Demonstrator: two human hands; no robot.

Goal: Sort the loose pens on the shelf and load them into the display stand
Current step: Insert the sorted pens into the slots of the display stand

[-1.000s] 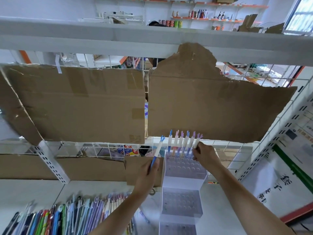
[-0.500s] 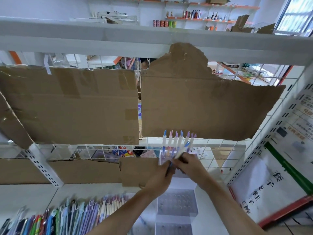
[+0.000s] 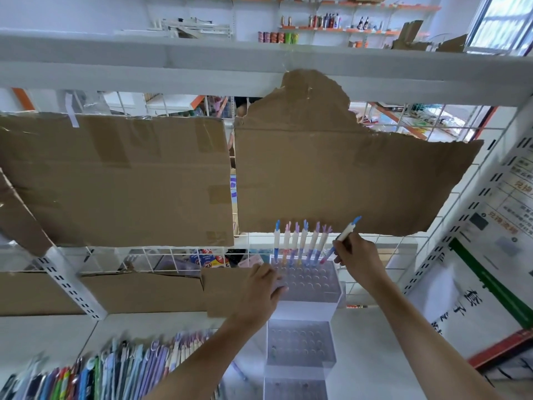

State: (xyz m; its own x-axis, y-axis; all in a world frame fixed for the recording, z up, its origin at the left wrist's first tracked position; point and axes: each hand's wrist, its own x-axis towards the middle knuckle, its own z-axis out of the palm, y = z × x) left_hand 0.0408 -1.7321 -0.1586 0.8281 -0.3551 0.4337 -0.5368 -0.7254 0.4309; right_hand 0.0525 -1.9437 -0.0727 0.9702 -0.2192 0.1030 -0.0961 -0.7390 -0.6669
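A clear stepped display stand (image 3: 310, 293) with rows of round holes stands on the white shelf. Several white pens with blue, pink and purple tops (image 3: 300, 243) stand upright in its back row. My right hand (image 3: 356, 256) is shut on a blue-capped pen (image 3: 344, 236), held tilted, with its tip at the right end of that row. Resting on the stand's top left edge is my left hand (image 3: 264, 287), its fingers curled over the rim. A fan of loose coloured pens (image 3: 109, 368) lies on the shelf at the lower left.
Brown cardboard sheets (image 3: 121, 180) hang on the wire grid behind the stand. A white shelf beam (image 3: 259, 63) runs overhead. A printed poster (image 3: 496, 272) covers the right side panel. Lower tiers of the stand (image 3: 300, 343) hold no pens.
The blue-capped pen passed from my left hand to my right, which carried it to the right end of the back row. My left hand dropped onto the stand's left edge.
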